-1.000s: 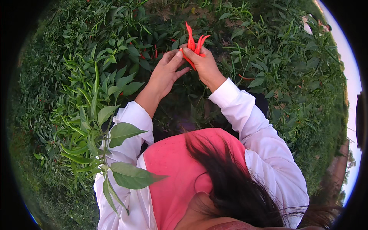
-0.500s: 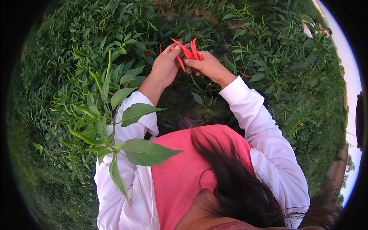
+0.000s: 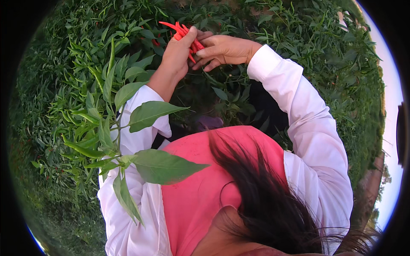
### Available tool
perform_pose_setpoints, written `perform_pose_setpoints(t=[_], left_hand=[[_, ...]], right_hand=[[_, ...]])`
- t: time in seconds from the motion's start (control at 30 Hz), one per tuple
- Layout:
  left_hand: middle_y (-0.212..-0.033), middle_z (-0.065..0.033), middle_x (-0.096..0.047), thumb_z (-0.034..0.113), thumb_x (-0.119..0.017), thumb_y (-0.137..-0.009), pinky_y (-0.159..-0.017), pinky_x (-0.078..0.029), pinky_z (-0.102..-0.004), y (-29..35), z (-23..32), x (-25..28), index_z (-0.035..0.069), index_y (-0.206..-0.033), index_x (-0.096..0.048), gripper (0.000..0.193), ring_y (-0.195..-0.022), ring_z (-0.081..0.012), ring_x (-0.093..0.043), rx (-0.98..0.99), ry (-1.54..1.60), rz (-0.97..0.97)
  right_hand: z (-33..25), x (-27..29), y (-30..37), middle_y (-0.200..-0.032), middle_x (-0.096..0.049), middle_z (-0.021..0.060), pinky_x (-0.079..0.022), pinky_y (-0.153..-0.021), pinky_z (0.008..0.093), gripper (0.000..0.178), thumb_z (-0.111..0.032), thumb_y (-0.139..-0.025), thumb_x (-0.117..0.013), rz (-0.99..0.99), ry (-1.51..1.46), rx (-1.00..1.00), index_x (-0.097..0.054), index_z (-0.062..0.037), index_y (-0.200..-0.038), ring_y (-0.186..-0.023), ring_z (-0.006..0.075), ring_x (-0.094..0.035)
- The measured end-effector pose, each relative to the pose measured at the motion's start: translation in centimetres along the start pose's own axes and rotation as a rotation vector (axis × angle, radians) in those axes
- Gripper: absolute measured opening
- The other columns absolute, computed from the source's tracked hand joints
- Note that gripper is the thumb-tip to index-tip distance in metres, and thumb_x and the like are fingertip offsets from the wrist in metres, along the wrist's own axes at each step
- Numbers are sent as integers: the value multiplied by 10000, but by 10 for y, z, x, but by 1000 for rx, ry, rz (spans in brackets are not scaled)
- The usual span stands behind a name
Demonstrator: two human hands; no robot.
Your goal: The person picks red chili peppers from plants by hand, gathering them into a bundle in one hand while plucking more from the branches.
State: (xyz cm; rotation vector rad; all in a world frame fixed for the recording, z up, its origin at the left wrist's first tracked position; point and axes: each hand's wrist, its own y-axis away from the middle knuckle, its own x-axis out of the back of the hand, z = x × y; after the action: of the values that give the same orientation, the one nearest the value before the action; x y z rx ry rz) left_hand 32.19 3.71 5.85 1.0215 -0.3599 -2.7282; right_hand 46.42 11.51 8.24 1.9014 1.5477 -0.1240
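Note:
My left hand is closed round a bunch of slim red chili peppers, with the thumb laid over them. Their tips stick out beyond the hand at the upper left, and others show below the thumb. Right beside it, my right hand has its fingers stretched and apart, the fingertips at the lower end of the bunch. Whether they touch the peppers is hard to make out. Both hands are held above the chili plants, in front of my body.
A leafy chili branch with green peppers rises close before my left sleeve. Dense chili plants surround me, and a few red peppers hang beyond my left hand. A brownish strip runs along the far right.
Both hands have moved up and to the left. The red chili peppers that my right hand held are now gathered in my left hand, and the right fingers have opened.

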Motion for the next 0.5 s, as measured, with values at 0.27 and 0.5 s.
perform_pose_setpoints(t=[0.27,0.5], left_hand=[[-658,-15,-464,157,-508,-901,-651,-468,-300,-52,23,22,6,-870,-500,155,-582,-117,-453,126,399,37],[-662,21,-462,204,-554,-878,-474,-307,-211,-46,10,11,24,-904,-529,183,-528,-58,-385,388,198,34]], right_hand=[[21,233,4,-1110,-573,185,-521,-766,290,378,-240,-894,-497,885,362,-292,-469,16,-1171,-965,248,-606],[158,294,13,-1089,-588,176,-505,-804,329,308,-185,-870,-501,871,449,-641,-525,13,-1104,-899,259,-625]])
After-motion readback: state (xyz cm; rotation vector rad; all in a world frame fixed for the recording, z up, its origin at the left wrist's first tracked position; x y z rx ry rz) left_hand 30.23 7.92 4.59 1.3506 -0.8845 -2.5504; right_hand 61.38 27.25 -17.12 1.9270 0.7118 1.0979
